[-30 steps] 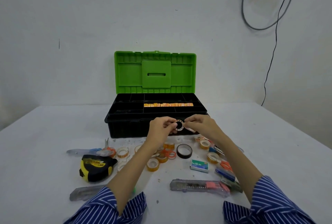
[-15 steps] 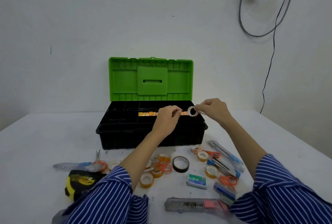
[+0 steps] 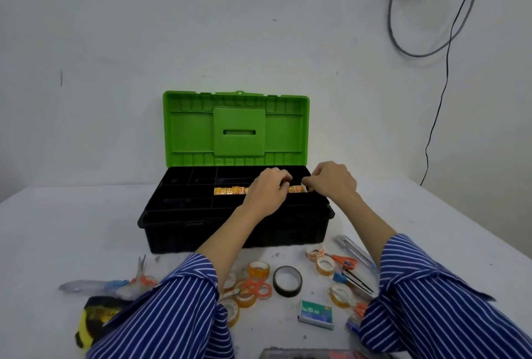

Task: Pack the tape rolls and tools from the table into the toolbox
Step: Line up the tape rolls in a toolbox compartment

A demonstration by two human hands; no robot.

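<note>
Toolbox point(image 3: 201, 232) behind tape rolls point(image 3: 259, 269); staple box point(image 3: 316, 314) right of rolls.

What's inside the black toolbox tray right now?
In the black toolbox tray, a row of orange-yellow tape rolls fills one middle compartment. The left hand and right hand cover its right end; other visible compartments look dark.

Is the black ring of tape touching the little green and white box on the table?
Apart. The head view shows bare white table between the black tape ring and the green and white box.
</note>
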